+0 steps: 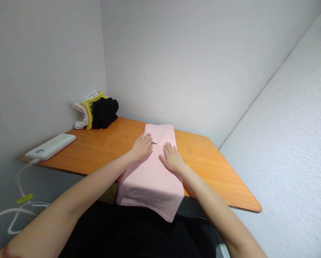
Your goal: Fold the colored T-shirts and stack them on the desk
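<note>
A pink garment (pixel 152 175), folded into a long strip, lies across the wooden table (pixel 205 161). Its near end hangs over the front edge toward my lap, and a small folded flap shows at its far end. My left hand (pixel 142 146) rests flat on the left side of the cloth, by that flap, fingers stretched out. On the right side of the strip my right hand (pixel 172 157) lies palm down, a little nearer to me, with its fingers spread. Neither hand grips the fabric.
Folded black cloth (pixel 104 113), yellow cloth (pixel 88 113) and white cloth (pixel 81 118) are bunched in the back left corner. A white power bank (pixel 51 146) sits at the left edge, its white cable (pixel 20 182) hanging down. Walls border the table behind, left and right.
</note>
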### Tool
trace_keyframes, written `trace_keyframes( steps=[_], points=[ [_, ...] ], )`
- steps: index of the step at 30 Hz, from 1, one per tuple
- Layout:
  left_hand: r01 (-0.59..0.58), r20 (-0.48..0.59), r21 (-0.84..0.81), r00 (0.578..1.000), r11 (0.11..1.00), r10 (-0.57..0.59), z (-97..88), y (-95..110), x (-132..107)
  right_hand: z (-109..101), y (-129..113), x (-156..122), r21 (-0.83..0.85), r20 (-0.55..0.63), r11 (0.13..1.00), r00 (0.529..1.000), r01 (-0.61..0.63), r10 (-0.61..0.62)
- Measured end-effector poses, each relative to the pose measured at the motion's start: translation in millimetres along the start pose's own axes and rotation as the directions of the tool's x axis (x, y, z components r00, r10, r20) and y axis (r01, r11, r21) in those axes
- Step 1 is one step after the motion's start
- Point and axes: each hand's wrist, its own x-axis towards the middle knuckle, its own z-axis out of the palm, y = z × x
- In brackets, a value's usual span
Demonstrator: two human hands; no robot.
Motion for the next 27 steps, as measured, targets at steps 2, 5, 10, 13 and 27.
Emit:
trace_keyframes(
  steps=[2,5,10,13,27],
  points=[
    [0.014,0.044,-0.005,0.999,1.000,-0.014,3.9,10.0,-20.2,2.9,-15.4,-10.9,0.058,0.008,0.997,0.998,0.055,-0.055],
    [0.030,0.102,-0.017,0.994,0.999,-0.028,11.1,14.8,-46.4,10.7,-33.5,-26.1,0.109,0.027,0.988,0.993,0.112,-0.115],
    [0.036,0.121,-0.055,0.992,0.998,-0.029,12.9,11.4,-56.5,11.0,-26.6,-43.7,0.090,0.058,0.990,0.992,0.107,-0.113],
    [0.033,0.088,-0.089,0.996,0.995,-0.025,10.3,14.1,-52.7,3.7,-3.2,-58.4,0.064,0.097,0.996,0.993,0.056,-0.062],
    [-0.316,-0.114,0.029,0.941,0.948,0.317,-30.8,-16.0,-200.4,-22.3,30.3,-202.2,-0.133,-0.106,0.947,0.946,0.291,-0.306]
  ],
)
